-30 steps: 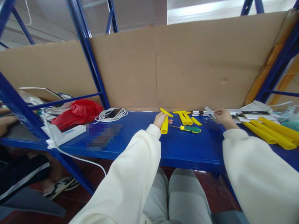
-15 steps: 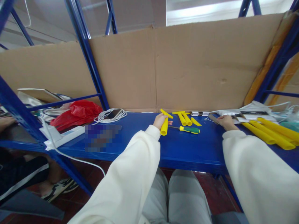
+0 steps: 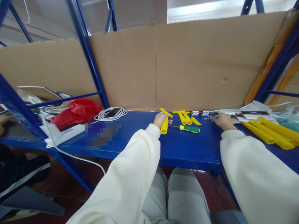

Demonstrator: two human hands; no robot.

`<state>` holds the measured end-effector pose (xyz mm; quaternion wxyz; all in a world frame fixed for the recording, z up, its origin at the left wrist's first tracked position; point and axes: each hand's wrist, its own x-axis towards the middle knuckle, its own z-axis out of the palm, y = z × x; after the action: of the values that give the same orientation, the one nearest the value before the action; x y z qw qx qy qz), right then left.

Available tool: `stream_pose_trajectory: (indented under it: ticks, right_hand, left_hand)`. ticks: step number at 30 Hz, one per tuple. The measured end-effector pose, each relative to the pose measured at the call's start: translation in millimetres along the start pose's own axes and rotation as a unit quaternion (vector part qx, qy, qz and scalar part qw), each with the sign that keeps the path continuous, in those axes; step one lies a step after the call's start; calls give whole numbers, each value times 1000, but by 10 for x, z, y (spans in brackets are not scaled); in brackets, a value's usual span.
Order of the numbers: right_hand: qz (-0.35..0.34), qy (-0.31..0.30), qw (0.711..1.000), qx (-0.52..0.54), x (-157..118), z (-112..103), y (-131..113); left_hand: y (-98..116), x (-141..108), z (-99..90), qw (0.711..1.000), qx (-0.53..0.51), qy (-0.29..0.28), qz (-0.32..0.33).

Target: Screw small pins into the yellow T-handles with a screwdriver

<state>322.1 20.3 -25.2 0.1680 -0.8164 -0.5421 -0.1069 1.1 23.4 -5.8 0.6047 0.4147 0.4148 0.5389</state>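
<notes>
My left hand (image 3: 159, 120) is wrapped round a yellow T-shaped piece (image 3: 164, 125), its tube end pointing toward me. On the right, my right hand (image 3: 223, 121) is closed with its fingertips by small white bits (image 3: 206, 118) on the blue table; what it pinches is too small to name. Between the hands lie a green and yellow screwdriver (image 3: 190, 129), more yellow T-shaped pieces (image 3: 182, 118) and a loose yellow piece (image 3: 195, 121). Black and white sticks (image 3: 199, 113) rest behind them.
Several long yellow tubes (image 3: 272, 133) lie at the right. To the left are a coiled white cable (image 3: 109, 115) over a phone, a power strip (image 3: 70, 135) and a red bag (image 3: 77, 112). Cardboard (image 3: 187, 68) stands behind the blue table (image 3: 187, 149). Another person's leg (image 3: 25, 175) shows lower left.
My right hand has shifted slightly left, and the flat greyish thing at its fingertips is now mostly hidden. My left hand keeps its hold on the yellow piece. The other person's leg has moved.
</notes>
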Motion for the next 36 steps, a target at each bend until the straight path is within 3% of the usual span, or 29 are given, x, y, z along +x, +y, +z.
stream_pose_trajectory:
  ticks: [3,6,17,24,31,36]
  right_hand:
    - [37,-46,998,-21,-60,-56,-74]
    - [24,-56,998,-20,-93,-74,-96]
    - [-37,-11,999,7,58,-8,-91]
    - [-140,-193,963,125,72,-62,-206]
    - [-126,-137,978,91,127,58,-162]
    - [-83,-53,994,45,172,77,-78]
  left_hand:
    - [17,-18,5,1000,17,-2,-2]
    - [21,-28,9,1000,19,-6,-1]
    - [-1,19,-11,1000,12,-7,-3]
    - [5,-35,6,1000,16,-11,9]
    - [11,-21,6,999,43,-11,8]
    - [20,-32,8,999,47,-10,10]
